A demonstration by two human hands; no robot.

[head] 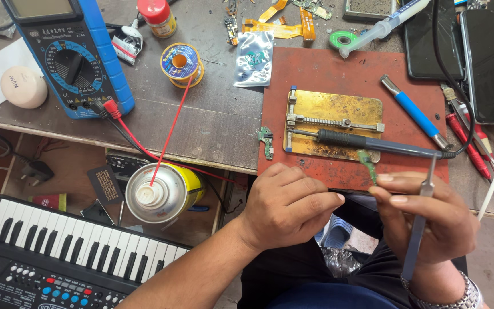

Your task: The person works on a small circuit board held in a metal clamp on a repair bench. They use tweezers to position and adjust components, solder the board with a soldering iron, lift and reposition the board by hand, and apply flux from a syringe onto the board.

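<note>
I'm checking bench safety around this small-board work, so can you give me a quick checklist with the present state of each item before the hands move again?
1. Small green part held: ok, pinched at the right hand fingertips.
2. Tweezers in hand: ok, held in the right hand, tips up near the soldering iron's cable end.
3. Left hand free: ok, loosely curled, holding nothing, beside the right.
4. Soldering iron parked: not ok, lying across the brass board holder, no stand.
5. Iron hot or cold: cannot tell.
6. Spray can away from the iron: ok, below the bench edge, left of the hands.

Head cam, steep downward, close over workbench.
</note>
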